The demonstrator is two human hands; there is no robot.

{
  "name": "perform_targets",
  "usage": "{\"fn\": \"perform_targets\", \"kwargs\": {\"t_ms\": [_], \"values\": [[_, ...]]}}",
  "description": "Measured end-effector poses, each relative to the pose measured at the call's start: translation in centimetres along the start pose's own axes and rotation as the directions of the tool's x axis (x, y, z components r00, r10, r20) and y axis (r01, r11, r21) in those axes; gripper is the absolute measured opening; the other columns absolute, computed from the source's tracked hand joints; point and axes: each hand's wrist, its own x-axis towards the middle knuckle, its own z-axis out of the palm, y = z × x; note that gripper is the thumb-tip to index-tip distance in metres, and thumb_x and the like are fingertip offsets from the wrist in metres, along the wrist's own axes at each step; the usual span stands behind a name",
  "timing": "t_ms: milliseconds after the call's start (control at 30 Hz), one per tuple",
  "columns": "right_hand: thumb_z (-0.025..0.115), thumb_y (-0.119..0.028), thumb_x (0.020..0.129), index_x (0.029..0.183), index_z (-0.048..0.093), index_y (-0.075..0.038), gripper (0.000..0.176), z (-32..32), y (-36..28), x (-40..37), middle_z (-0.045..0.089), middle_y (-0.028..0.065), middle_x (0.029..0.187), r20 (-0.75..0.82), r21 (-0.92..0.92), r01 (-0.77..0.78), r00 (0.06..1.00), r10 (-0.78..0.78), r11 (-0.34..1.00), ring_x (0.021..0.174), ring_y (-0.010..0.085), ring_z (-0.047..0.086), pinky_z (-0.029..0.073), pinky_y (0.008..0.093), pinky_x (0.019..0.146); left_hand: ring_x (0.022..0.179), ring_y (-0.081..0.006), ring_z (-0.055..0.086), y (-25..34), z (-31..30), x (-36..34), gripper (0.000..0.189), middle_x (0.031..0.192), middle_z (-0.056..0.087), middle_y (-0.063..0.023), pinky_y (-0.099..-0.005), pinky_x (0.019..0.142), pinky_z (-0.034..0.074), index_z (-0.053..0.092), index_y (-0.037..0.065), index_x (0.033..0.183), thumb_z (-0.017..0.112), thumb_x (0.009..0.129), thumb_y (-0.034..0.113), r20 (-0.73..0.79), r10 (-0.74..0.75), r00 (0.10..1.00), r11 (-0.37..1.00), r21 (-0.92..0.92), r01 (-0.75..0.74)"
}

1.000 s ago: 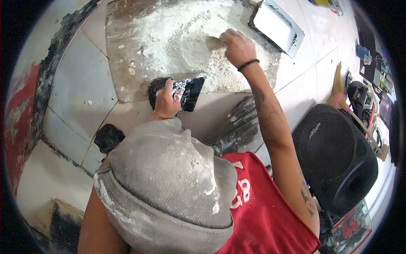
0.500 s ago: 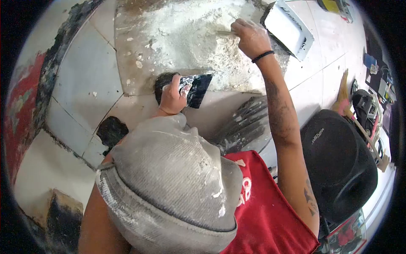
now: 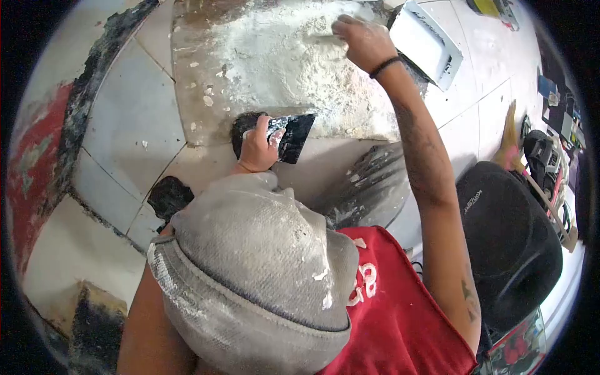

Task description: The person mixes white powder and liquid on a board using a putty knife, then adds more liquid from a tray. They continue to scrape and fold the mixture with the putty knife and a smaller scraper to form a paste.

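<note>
White plaster powder is lying heaped on a brown flat board on the pale tiled floor. The right hand is now working higher and nearer the board's far edge than a second ago, having slid up across the heap. The right arm is reaching out nearly straight, with a black wristband sitting at the wrist. Its fingers are closing tight round a small pale scraper, whose blade is pressing into the powder and is hard to make out. The left hand is staying almost where it was at the board's near edge, its fingers wrapping the handle of a black, plaster-smeared flat blade that is resting on that edge. A white rectangular plastic tray is lying just beside the right wrist. A grey knitted cap dusted with plaster is filling the foreground and hiding the left forearm, with a red shirt beside it and a black rounded speaker standing on the floor to the right.
</note>
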Motion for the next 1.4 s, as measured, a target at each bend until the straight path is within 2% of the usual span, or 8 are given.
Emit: {"fn": "perform_targets", "kwargs": {"t_ms": [233,300,433,600,733,933,1267,1400], "values": [[0.052,-0.002,0.077,0.097,0.063,-0.016,0.026,3.3,-1.4,-3.3,0.061,0.002,0.106,0.042,-0.089,0.107,0.994,-0.104,0.99,0.099,0.0203,0.058,0.051,0.0378,0.078,0.068,-0.0436,0.058,-0.8,0.5,0.3,0.028,0.073,0.06,-0.0229,-0.0489,0.058,0.044,0.046,0.001,0.102,0.059,0.084,0.018,0.001,0.002,1.0,1.0,0.021,-0.002],[0.053,-0.002,0.076,0.093,0.064,-0.015,0.025,1.5,-0.3,-2.1,0.062,0.003,0.102,0.211,-0.002,0.028,0.977,-0.027,1.0,0.095,0.0228,0.06,0.052,0.0375,0.076,0.068,-0.0438,0.058,-0.8,0.4,0.1,0.028,0.073,0.059,-0.0232,-0.0491,0.057,0.044,0.046,0.001,0.102,0.059,0.084,0.018,0.017,-0.009,1.0,1.0,0.002,0.009],[0.056,-0.008,0.077,0.09,0.063,-0.011,0.015,-0.4,1.4,1.8,0.063,0.0093,0.09,-0.04,0.092,-0.075,0.996,0.079,0.993,0.086,0.03,0.062,0.05,0.0427,0.075,0.069,-0.0446,0.058,-0.4,0.2,0.2,0.026,0.073,0.06,-0.0223,-0.0487,0.057,0.044,0.046,0.003,0.1,0.058,0.084,0.019,-0.019,0.03,0.999,0.999,0.02,-0.03],[0.054,-0.01,0.078,0.098,0.064,-0.016,0.023,0.9,0.5,5.1,0.065,0.0071,0.094,0.105,-0.012,-0.183,0.977,0.183,0.983,0.087,0.0279,0.063,0.05,0.0433,0.078,0.07,-0.0438,0.059,-0.2,-0.2,0.3,0.027,0.074,0.061,-0.022,-0.0487,0.058,0.046,0.045,0.003,0.101,0.057,0.085,0.02,0.04,-0.028,0.999,1.0,-0.007,0.028],[0.051,-0.007,0.078,0.088,0.063,-0.013,0.017,3.9,-1.5,1.4,0.058,0.0037,0.093,-0.076,-0.07,-0.017,0.997,0.011,0.997,0.094,0.0244,0.057,0.049,0.0404,0.077,0.067,-0.0424,0.06,-1.3,0.5,-0.1,0.031,0.074,0.061,-0.0218,-0.0469,0.056,0.046,0.045,0.0,0.105,0.059,0.084,0.018,0.022,0.007,1.0,1.0,-0.02,-0.007],[0.052,-0.012,0.08,0.083,0.064,-0.011,0.013,2.7,-1.9,-1.1,0.06,0.0057,0.092,0.06,0.037,0.023,0.998,-0.025,0.999,0.088,0.0245,0.06,0.05,0.0411,0.074,0.067,-0.0423,0.059,-0.9,0.3,0.2,0.032,0.075,0.061,-0.0213,-0.0469,0.057,0.046,0.044,0.0,0.106,0.059,0.084,0.018,0.013,0.033,0.999,0.999,-0.027,-0.033],[0.053,-0.007,0.076,0.093,0.064,-0.012,0.021,2.9,-0.4,2.1,0.063,0.008,0.093,0.083,-0.028,-0.288,0.954,0.289,0.957,0.087,0.0263,0.062,0.051,0.04,0.072,0.069,-0.0446,0.058,-0.4,0.2,0.0,0.031,0.075,0.06,-0.023,-0.0491,0.059,0.045,0.046,0.001,0.106,0.057,0.085,0.021,0.019,-0.04,0.999,0.999,-0.029,0.041],[0.051,-0.003,0.073,0.088,0.062,-0.01,0.02,3.9,-2.6,-2.3,0.058,0.0063,0.094,0.03,0.029,-0.094,0.995,0.093,0.995,0.093,0.025,0.056,0.047,0.04,0.079,0.075,-0.045,0.058,-1.2,0.5,-0.2,0.029,0.079,0.059,-0.025,-0.0478,0.062,0.045,0.047,0.0,0.105,0.057,0.086,0.02,0.003,-0.081,0.997,0.991,-0.107,0.081]]}}
